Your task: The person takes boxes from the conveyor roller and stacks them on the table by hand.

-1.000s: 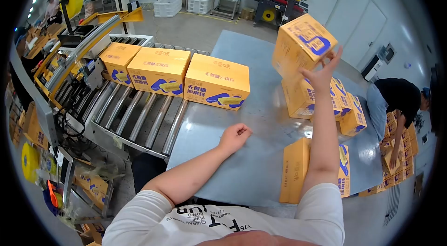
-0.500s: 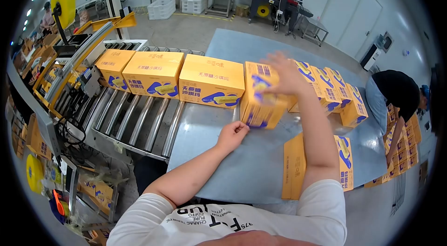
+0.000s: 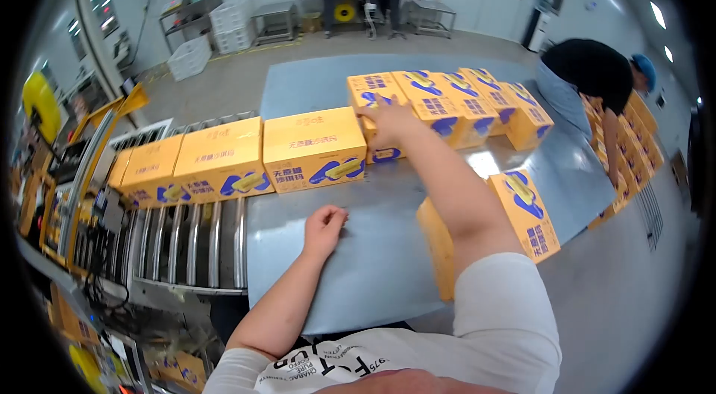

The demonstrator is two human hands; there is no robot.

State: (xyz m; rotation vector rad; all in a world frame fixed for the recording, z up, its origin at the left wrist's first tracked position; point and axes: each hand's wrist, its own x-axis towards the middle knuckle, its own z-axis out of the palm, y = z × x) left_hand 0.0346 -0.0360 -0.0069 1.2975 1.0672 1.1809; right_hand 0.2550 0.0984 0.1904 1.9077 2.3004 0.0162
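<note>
My right hand [image 3: 388,122] lies with spread fingers on a yellow carton [image 3: 371,86] at the left end of a row of upright cartons [image 3: 459,99]. Just left of it, a carton lying on its long side [image 3: 313,144] rests on the metal table [image 3: 298,245], in line with several cartons [image 3: 220,159] on the rollers. My left hand [image 3: 325,228] is loosely curled on the table with nothing visible in it. Two more cartons stand near my right forearm, one [image 3: 525,213] to its right and one [image 3: 436,248] partly hidden to its left.
A roller conveyor [image 3: 194,245] joins the table at the left, beside a taping machine with a yellow roll [image 3: 41,104]. At the right, another person in a black top [image 3: 589,73] bends over stacked cartons [image 3: 634,144]. A machine and small metal tables stand against the back wall.
The carton in my right hand has come down from the air and now stands at the row's left end. The view has turned right. My left hand stays curled on the table.
</note>
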